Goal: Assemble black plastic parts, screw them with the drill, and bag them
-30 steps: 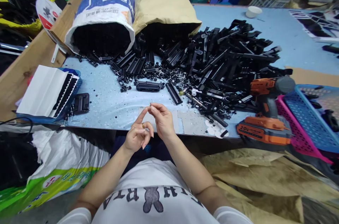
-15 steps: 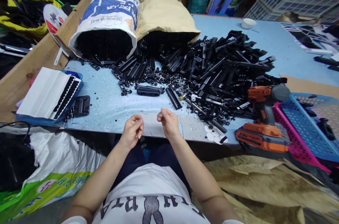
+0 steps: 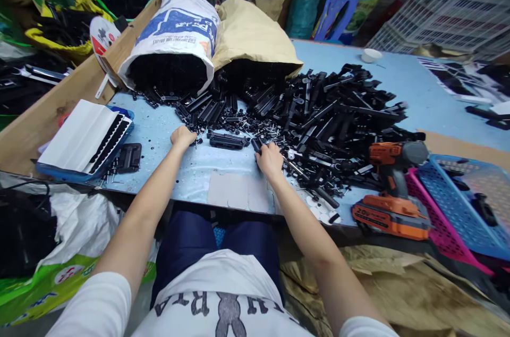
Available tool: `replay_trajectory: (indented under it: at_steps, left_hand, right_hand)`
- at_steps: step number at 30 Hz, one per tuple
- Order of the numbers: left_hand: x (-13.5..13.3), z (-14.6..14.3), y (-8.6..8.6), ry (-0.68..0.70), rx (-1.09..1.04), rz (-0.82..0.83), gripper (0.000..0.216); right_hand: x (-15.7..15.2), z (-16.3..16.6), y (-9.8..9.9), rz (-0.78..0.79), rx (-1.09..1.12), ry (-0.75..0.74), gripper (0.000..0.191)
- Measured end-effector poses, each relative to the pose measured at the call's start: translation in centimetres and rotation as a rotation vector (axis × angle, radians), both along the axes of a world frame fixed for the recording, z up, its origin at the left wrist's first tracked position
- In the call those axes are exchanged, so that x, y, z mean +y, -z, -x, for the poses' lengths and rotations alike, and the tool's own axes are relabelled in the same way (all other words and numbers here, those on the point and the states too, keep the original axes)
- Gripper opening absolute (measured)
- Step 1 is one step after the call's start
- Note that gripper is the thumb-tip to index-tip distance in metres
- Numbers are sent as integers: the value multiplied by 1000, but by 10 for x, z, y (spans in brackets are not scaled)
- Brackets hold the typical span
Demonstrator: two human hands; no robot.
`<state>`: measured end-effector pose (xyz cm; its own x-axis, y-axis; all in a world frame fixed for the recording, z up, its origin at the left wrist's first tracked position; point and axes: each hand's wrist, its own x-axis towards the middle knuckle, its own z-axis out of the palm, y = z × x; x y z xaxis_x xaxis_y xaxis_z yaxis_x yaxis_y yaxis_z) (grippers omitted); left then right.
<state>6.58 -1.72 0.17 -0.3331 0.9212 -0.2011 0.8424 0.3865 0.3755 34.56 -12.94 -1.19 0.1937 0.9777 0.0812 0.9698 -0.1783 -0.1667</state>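
A big heap of black plastic parts [image 3: 326, 108] covers the middle of the light blue table [image 3: 167, 151]. My left hand [image 3: 182, 137] reaches out to small black pieces and screws at the heap's left edge, fingers curled down on them. My right hand [image 3: 270, 159] rests on a flat black bar [image 3: 258, 146] at the heap's near edge, fingers closed over it. Between both hands lies an assembled black bracket [image 3: 227, 140].
Two open sacks, a white one [image 3: 175, 39] and a tan one [image 3: 255, 39], spill black parts at the back. An orange cordless drill [image 3: 392, 188] stands at the right beside pink and blue baskets [image 3: 458, 188]. A blue tray with white sheets [image 3: 83, 137] sits at the left.
Both hands left the spot in front of my chest, where their fingertips met, and stretched forward to the parts on the table. The view tilted upward.
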Motion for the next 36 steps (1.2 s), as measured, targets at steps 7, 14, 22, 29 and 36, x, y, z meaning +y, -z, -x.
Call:
replay_trajectory:
  at_steps: [7,14,22,29,36]
  left_hand:
    - [-21,6,-1,76,-64,-237,41]
    - [-102,8,5,348,-656,-214,30]
    - [-161,-13,17,181,-1193,76,50]
    - [-189,-46,8,280,-1125,-87,49]
    - [-195,-46,-4,479,-815,-381,34]
  right_hand:
    - [-14,-6,-5,-94,1096,44,29]
    - [-68,27,4,58,1633,-139,58]
    - [-95,-1,5,124,592,-564,40]
    - [-80,70,1,190,1439,-196,57]
    - [-82,53,-7,180,1483,-342,47]
